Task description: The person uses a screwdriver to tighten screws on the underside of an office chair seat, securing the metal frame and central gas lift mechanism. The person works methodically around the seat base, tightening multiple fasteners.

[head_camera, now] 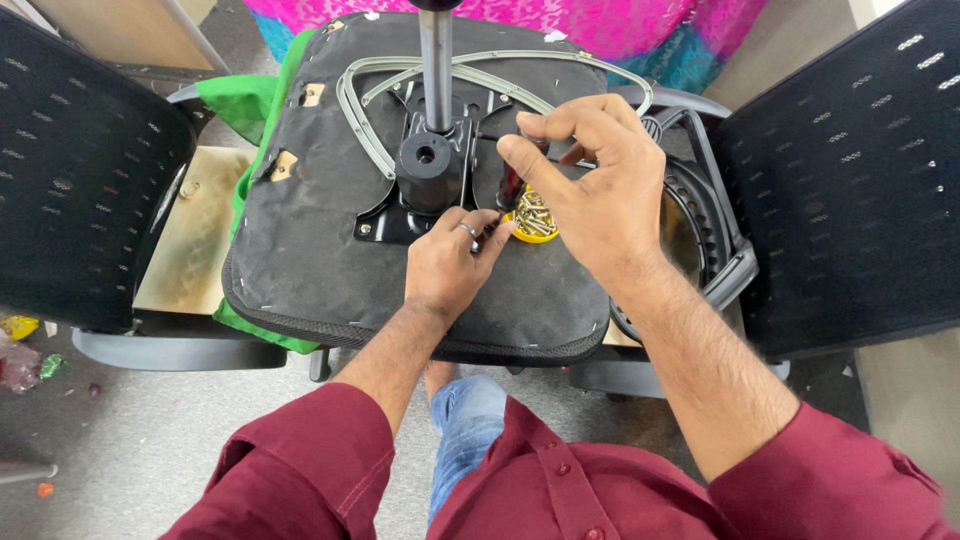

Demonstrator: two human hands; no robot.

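From the head view, my right hand (590, 190) has its fingers (560, 115) curled narrow around the top of a dark screwdriver handle (512, 185), thumb pressed on its near side. The screwdriver stands roughly upright over the black metal plate (385, 225) bolted to the underside of the upturned chair seat (300, 260). My left hand (450, 265) sits lower, ringed finger and thumb pinched nearly closed at the screwdriver's tip; what lies between them is too small to tell. Just beside both hands, a small yellow dish of screws (538, 222) rests on the seat, partly hidden by my right palm. The gas cylinder post (436, 60) rises from the plate ahead. Black mesh chair backs (80, 170) flank either side.
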